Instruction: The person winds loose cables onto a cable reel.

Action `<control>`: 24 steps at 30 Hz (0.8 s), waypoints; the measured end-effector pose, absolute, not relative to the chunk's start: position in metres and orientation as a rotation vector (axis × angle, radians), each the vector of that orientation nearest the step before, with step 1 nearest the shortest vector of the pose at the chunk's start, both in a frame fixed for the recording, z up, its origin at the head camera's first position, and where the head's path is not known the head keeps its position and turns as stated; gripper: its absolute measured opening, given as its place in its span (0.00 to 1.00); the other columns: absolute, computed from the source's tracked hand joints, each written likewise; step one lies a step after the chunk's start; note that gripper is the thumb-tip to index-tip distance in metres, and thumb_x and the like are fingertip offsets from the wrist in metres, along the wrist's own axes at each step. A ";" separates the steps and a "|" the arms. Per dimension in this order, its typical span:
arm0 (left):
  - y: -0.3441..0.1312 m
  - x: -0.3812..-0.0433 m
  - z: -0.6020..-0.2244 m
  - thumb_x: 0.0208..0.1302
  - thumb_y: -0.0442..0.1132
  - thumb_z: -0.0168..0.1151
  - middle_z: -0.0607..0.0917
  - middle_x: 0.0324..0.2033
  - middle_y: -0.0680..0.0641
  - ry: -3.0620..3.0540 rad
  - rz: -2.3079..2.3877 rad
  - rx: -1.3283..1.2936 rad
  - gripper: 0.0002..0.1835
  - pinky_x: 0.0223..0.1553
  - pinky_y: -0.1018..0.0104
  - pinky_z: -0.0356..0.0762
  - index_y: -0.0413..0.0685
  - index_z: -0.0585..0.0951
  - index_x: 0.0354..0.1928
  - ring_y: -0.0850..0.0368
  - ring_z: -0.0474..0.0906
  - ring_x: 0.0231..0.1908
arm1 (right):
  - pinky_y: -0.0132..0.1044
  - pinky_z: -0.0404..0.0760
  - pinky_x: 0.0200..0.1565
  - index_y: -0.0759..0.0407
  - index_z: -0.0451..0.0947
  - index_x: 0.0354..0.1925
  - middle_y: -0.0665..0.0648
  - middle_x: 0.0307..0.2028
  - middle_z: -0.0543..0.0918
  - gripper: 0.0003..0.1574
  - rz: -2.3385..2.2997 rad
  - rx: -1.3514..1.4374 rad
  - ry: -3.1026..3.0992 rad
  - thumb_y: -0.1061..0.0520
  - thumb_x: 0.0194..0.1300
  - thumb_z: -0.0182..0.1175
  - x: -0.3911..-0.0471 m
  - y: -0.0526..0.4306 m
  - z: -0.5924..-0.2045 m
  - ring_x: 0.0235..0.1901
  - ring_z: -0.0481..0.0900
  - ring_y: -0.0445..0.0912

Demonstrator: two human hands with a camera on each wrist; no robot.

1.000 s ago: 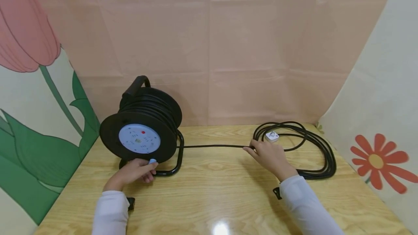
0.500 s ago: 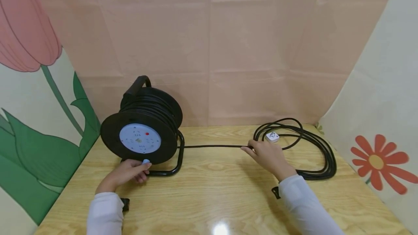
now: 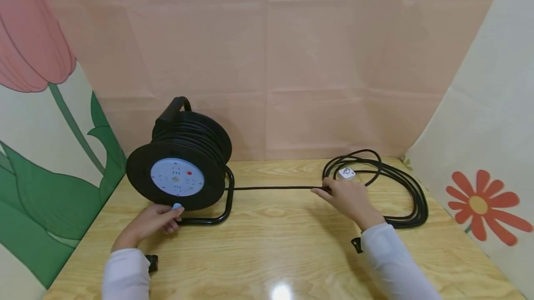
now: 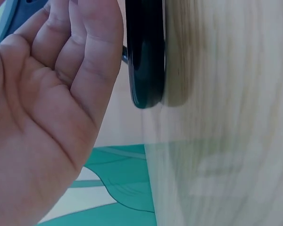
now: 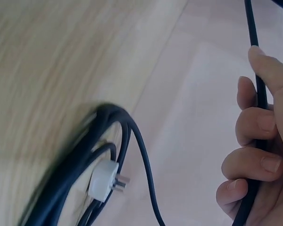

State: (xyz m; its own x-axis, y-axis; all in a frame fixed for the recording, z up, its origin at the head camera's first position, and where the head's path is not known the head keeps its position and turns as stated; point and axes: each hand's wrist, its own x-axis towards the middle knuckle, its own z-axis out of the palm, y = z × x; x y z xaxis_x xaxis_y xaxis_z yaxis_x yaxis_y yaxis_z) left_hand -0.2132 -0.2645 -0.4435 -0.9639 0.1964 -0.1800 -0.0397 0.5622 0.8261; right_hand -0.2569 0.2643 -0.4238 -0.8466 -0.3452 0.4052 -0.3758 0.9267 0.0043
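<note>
A black cable reel with a pale blue socket panel stands on its tubular frame at the left. My left hand pinches the small blue winding knob at the reel's lower rim; in the left wrist view its palm faces the camera and the knob is hidden. From the reel a black cable runs straight to my right hand. The right wrist view shows those fingers curled round the cable. Behind that hand lies the loose coil with its white plug.
The wood-look table meets a pink backdrop just behind the reel and coil. Printed panels with a tulip and a red flower rise at the sides. The reel's carrying handle sticks up at the back.
My left hand has moved left with the knob, turning the reel clockwise as seen from the front. The coil's upper loop has grown smaller; my right hand stays nearly in place.
</note>
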 end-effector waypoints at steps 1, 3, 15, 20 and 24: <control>-0.266 -0.212 -0.443 0.73 0.55 0.57 0.87 0.29 0.46 2.551 1.355 0.105 0.27 0.35 0.62 0.82 0.33 0.84 0.40 0.54 0.83 0.31 | 0.39 0.59 0.13 0.45 0.71 0.23 0.45 0.13 0.65 0.26 0.104 0.514 -2.670 0.31 0.65 0.62 -0.257 0.266 -0.423 0.11 0.62 0.43; -0.268 -0.211 -0.443 0.73 0.56 0.57 0.87 0.29 0.46 2.556 1.365 0.053 0.28 0.36 0.61 0.82 0.33 0.84 0.41 0.54 0.83 0.31 | 0.40 0.60 0.13 0.45 0.69 0.21 0.45 0.13 0.65 0.28 0.099 0.493 -2.657 0.30 0.64 0.62 -0.257 0.269 -0.419 0.12 0.62 0.44; -0.279 -0.206 -0.441 0.71 0.60 0.57 0.87 0.30 0.47 2.620 1.363 -0.036 0.30 0.37 0.63 0.82 0.34 0.85 0.43 0.55 0.83 0.32 | 0.39 0.63 0.17 0.46 0.70 0.22 0.45 0.16 0.68 0.24 0.233 0.522 -2.707 0.38 0.71 0.59 -0.257 0.270 -0.415 0.16 0.65 0.42; -0.284 -0.204 -0.437 0.72 0.60 0.56 0.87 0.31 0.47 2.671 1.364 -0.062 0.32 0.37 0.63 0.82 0.33 0.84 0.44 0.55 0.83 0.32 | 0.37 0.64 0.18 0.47 0.73 0.26 0.43 0.17 0.68 0.19 0.295 0.597 -2.633 0.43 0.72 0.61 -0.256 0.268 -0.412 0.16 0.64 0.39; -0.287 -0.202 -0.435 0.72 0.60 0.56 0.87 0.31 0.46 2.681 1.402 -0.081 0.31 0.37 0.62 0.83 0.32 0.84 0.43 0.55 0.82 0.32 | 0.36 0.55 0.15 0.46 0.66 0.16 0.41 0.11 0.57 0.30 0.098 0.560 -2.436 0.35 0.66 0.63 -0.255 0.267 -0.408 0.10 0.55 0.38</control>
State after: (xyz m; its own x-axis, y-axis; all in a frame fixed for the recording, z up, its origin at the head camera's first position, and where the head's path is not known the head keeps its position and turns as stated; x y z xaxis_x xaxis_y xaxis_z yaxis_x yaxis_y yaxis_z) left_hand -0.2023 -0.2873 -0.4354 -0.9919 0.0061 -0.1266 -0.1005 0.5710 0.8148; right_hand -0.2549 0.2669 -0.4085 -0.7119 -0.3690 0.5975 -0.4161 0.9070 0.0645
